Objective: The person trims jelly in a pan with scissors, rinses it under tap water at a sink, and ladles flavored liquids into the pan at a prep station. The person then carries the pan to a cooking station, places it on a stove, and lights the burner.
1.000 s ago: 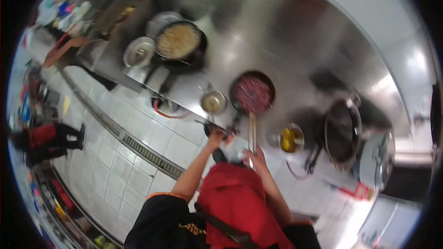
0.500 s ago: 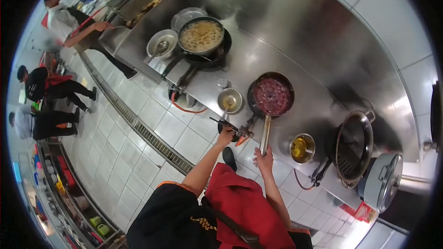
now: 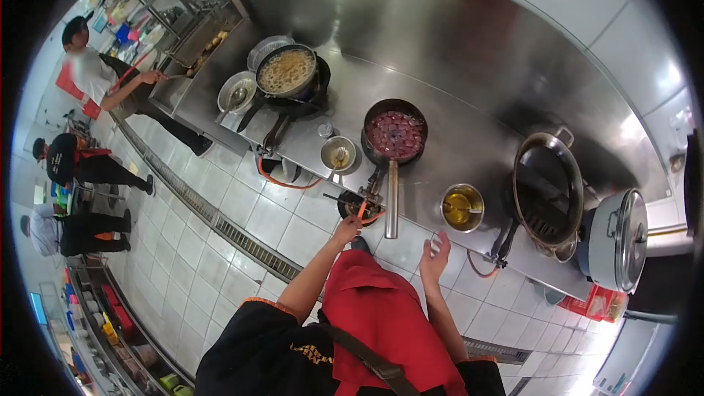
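A frying pan [image 3: 396, 134] of dark red pieces sits over a burner on the steel counter, its metal handle [image 3: 392, 202] pointing toward me. Below and left of that handle, my left hand [image 3: 347, 229] is closed at the burner's valve [image 3: 356, 205], by a bright orange strip or hose. What its fingers grip is too small to make out. My right hand [image 3: 435, 257] is off the handle, open with fingers apart and holding nothing. Beside the pan stand a small steel bowl with a utensil [image 3: 338, 154] and a steel container of yellow oil [image 3: 462, 207].
At left, a pan of bubbling liquid [image 3: 287, 71] rests on another burner, near a strainer bowl [image 3: 237, 93]. A large oval pan [image 3: 548, 183] and a lidded pot [image 3: 616, 238] stand at right. Several people work at the left. A drain grate [image 3: 253, 242] crosses the floor.
My right hand has let go of the pan's handle and opened. My left hand stays low at the burner valve. The whole view has shifted, with the counter things now further left.
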